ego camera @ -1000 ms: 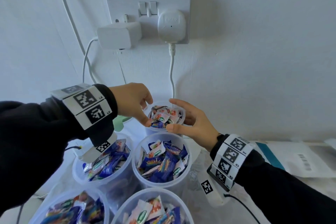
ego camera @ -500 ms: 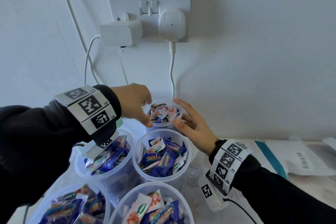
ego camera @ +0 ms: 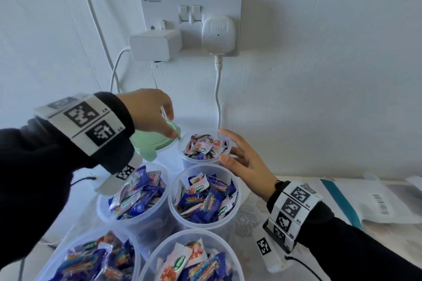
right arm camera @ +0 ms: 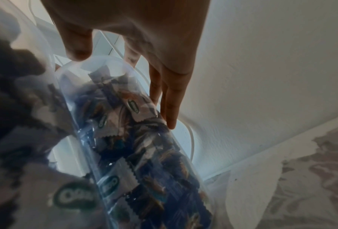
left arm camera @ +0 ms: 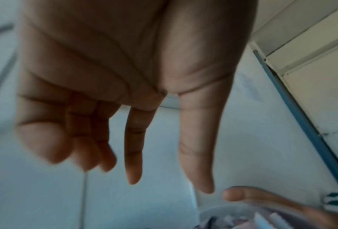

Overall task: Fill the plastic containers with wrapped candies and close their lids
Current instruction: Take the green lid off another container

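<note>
Several clear plastic tubs of wrapped candies stand open in the head view. The far tub (ego camera: 196,164) is heaped with candies (ego camera: 201,146). My right hand (ego camera: 225,145) touches its right side, fingers straight and thumb at the front rim; the right wrist view shows the same tub (right arm camera: 125,139) and hand (right arm camera: 125,89). My left hand (ego camera: 173,130) hovers over a pale green lid (ego camera: 157,142) lying left of that tub. Seen from the left wrist, the left hand (left arm camera: 170,178) hangs relaxed and holds nothing. Two more tubs (ego camera: 134,220) (ego camera: 205,227) sit nearer.
A wall socket (ego camera: 191,23) with two plugs is above, and a white cable (ego camera: 218,102) drops behind the far tub. Two more filled tubs (ego camera: 45,268) (ego camera: 147,266) stand at the near edge. A white mailing bag (ego camera: 376,201) lies at the right on the patterned cloth.
My left hand has moved left, off the far tub's rim and over the green lid. My right hand has stayed against the tub's right side, its fingers straighter.
</note>
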Available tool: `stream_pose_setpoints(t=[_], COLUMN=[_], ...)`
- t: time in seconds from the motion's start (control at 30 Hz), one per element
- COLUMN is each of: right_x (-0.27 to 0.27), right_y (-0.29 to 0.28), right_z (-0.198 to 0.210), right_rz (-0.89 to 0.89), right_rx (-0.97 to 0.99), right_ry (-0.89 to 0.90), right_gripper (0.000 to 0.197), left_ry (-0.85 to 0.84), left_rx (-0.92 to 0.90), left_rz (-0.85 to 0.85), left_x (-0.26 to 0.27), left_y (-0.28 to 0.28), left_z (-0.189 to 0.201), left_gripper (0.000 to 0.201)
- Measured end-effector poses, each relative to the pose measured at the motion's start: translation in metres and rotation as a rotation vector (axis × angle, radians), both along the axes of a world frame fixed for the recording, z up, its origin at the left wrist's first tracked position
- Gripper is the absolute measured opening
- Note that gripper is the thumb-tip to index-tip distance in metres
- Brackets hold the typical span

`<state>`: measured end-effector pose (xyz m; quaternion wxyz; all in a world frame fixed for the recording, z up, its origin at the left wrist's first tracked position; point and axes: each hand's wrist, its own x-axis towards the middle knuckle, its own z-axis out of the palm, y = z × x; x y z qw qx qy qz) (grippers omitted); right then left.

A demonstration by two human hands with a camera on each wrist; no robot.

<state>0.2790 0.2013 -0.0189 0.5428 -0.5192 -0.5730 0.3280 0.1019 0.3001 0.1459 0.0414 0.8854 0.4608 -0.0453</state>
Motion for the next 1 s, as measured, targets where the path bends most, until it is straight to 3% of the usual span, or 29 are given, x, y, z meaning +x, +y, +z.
stream_pose_setpoints(t=[0.17,0.27,0.4,0.67,1.0], right_x=[-0.003,-0.004,-0.004,-0.005,-0.003], right_y=[-0.005,-0.007,-0.01,-0.01,-0.025], right_z=[0.005,0.006,0.008,0.008,0.018], right_rz=[0.036,0.04,0.04,0.02,-0.009], right_rx=[-0.007,-0.018,-0.03,-0.049,-0.007], right_ry=[0.042,0.054,0.084,0.047,-0.068], right_gripper=[0.055,0.049,0.043,0.048,0.047], left_ry=[0.28,0.384,0.363,0.147,-0.054], left_rx=[-0.109,-0.176,-0.167,-0.117,0.152], left_rz=[0.121,0.134,0.156,0.082,-0.132], left_x=[-0.011,-0.011,-0.007,-0.016,-0.038], left_y=[0.015,0.022,0.022,0.014,-0.043], left_z=[-0.002,-0.013,-0.023,-0.015,0.025], left_gripper=[0.093,0.106,0.102,0.093,0.097])
